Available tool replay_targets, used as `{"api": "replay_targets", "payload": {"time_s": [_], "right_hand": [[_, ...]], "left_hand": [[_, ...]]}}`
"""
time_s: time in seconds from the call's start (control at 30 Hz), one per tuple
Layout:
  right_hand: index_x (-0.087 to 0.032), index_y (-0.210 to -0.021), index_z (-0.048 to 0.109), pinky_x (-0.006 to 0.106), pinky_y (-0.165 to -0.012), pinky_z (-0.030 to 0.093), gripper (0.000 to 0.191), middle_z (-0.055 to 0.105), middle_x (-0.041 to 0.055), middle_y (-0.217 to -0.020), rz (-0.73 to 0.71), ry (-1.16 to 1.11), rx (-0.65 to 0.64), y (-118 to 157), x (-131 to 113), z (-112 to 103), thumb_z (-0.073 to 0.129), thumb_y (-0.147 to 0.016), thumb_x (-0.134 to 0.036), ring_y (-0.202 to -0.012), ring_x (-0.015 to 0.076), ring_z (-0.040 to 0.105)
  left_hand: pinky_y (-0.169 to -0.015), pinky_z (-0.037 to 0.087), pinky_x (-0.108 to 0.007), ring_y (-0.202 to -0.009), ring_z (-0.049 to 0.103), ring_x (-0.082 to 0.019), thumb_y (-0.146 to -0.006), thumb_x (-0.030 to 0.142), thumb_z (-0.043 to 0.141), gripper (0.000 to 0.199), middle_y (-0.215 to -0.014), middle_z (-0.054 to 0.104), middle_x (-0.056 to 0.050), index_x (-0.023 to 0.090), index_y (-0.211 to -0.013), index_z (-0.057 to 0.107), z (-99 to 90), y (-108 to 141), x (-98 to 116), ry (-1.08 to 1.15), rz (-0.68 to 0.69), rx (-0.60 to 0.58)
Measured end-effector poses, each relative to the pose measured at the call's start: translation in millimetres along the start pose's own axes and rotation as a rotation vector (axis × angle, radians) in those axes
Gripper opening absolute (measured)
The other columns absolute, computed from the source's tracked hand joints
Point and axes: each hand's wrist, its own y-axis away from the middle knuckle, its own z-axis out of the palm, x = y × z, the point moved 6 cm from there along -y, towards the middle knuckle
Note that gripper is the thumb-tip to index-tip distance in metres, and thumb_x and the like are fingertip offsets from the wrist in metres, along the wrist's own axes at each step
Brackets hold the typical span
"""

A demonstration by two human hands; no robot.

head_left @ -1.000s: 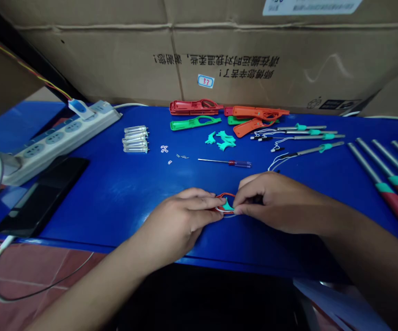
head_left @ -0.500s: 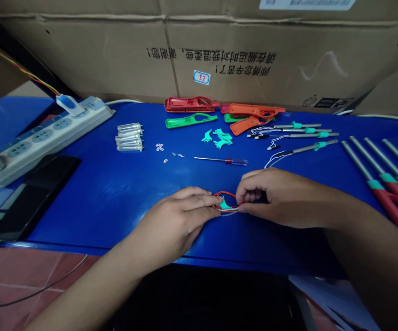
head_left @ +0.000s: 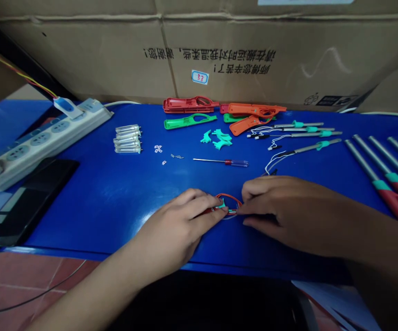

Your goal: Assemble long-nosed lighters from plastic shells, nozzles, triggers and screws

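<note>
The person's left hand (head_left: 174, 225) and right hand (head_left: 288, 214) come together, both gripping a thin red plastic loop (head_left: 229, 196) over the glossy blue tabletop (head_left: 92, 220) (a teal plastic piece (head_left: 222, 204) sits inside it), well below a red-handled steel screwdriver (head_left: 219, 161).

This looks like a small assembly workshop: a blue desk (head_left: 82, 216) holds sorted plastic lighter shells (head_left: 189, 105), metal tubes (head_left: 364, 156) and a screwdriver (head_left: 219, 161), with a power strip (head_left: 40, 142) at one end, big cardboard cartons (head_left: 82, 55) stacked behind it, and a red tile floor (head_left: 23, 271) below.
</note>
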Motion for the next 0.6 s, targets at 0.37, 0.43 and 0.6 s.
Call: {"api": "replay_targets", "payload": {"time_s": [0.37,0.43,0.6], "right_hand": [[-0.029,-0.114,0.067,0.036,-0.081,0.047,0.024,0.072,0.0023,-0.107,0.027,0.074,0.073,13.6,-2.2,8.2,0.061,-0.091,-0.03,-0.093,0.0209,0.067],[-0.03,-0.113,0.068,0.037,-0.084,0.046,0.023,0.072,0.0023,-0.111,0.024,0.052,0.073,14.7,-0.6,6.0,0.062,-0.091,-0.032,-0.097,0.0216,0.067],[-0.029,-0.095,0.072,0.033,-0.077,0.044,0.018,0.072,-0.0001,-0.095,0.057,-0.06,0.07,3.2,3.3,2.5,0.056,-0.095,-0.037,-0.089,0.0174,0.065]], "left_hand": [[-0.092,0.057,-0.041,-0.109,0.056,-0.025,-0.094,0.007,0.05,0.04,-0.127,0.065,-0.012,0.011,-0.132,0.061,1.7,1.5,2.5,-0.072,0.009,-0.019],[-0.09,0.058,-0.041,-0.109,0.056,-0.026,-0.095,0.008,0.049,0.039,-0.125,0.066,-0.012,0.011,-0.131,0.061,1.9,1.5,3.5,-0.086,0.013,-0.02],[-0.092,0.057,-0.043,-0.112,0.056,-0.027,-0.094,0.008,0.049,0.041,-0.128,0.065,-0.013,0.011,-0.134,0.059,3.8,1.7,4.2,-0.101,0.014,-0.044]]}}
